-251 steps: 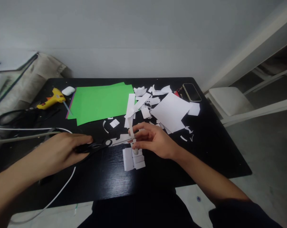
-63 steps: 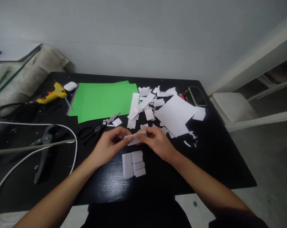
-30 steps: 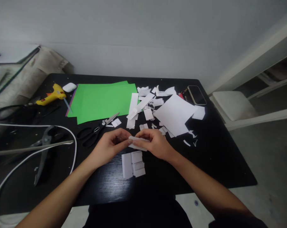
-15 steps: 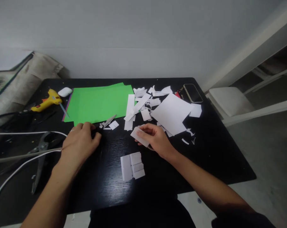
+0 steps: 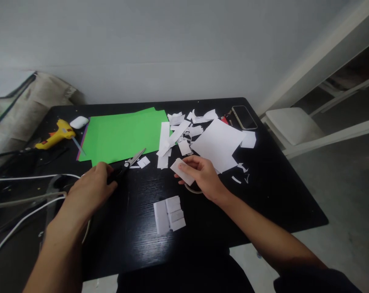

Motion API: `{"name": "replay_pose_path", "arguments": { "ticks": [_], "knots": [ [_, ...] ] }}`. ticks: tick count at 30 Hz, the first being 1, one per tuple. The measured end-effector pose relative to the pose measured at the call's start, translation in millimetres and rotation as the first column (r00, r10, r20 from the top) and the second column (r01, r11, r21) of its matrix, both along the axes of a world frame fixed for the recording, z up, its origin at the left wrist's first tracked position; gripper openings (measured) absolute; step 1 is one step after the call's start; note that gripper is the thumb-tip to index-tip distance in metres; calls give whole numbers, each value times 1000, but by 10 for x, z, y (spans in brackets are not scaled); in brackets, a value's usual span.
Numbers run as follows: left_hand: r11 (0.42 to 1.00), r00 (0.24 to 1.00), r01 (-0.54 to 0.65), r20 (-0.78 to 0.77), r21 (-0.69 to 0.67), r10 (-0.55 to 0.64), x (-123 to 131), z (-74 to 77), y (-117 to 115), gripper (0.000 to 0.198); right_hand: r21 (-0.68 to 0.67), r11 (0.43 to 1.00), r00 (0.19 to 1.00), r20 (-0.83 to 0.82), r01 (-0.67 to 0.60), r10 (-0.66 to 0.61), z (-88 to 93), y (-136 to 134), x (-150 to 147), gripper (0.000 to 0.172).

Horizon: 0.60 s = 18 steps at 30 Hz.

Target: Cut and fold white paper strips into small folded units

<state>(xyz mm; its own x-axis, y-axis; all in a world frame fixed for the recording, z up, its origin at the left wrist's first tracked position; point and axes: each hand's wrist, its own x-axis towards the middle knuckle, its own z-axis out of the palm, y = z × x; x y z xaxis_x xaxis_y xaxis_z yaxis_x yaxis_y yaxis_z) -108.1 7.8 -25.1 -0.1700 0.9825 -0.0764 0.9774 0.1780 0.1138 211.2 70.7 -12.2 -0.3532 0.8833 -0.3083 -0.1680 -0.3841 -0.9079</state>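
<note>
**Right hand [image 5: 204,177] is pinching a white paper piece [image 5: 184,176] above the table [image 5: 282,199]**

The thumb is pressing its upper face while other fingers are curling behind it, so the piece is tilting beyond the flat folded papers [image 5: 169,215]. A pale ring [image 5: 193,190] is showing beneath the same hand (whether it is being held, I cannot tell). The left hand [image 5: 93,183] is curling at the handle end of the scissors [image 5: 129,162]; its back is hiding whether those fingers are gripping.

The piece is probably weighing very little, bending and creasing easily; a gentle flat pinch near one edge is likely suiting it best. The scissors are looking stiff and heavier, calling for a hold at the handles, away from the tips.
</note>
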Motion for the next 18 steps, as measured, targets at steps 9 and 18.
{"name": "replay_pose_path", "arguments": {
  "ticks": [9, 18],
  "knots": [
    [993, 993, -108, -43, -53, 106, 101, 191, 59, 27, 22, 999, 1000, -16, -24, 24, 1, -12, 7, 29],
    [991, 421, 85, 897, 107, -133, 1078, 169, 32, 27, 129, 966, 973, 87, -224, 214, -93, -147, -59, 27]
  ]
}}
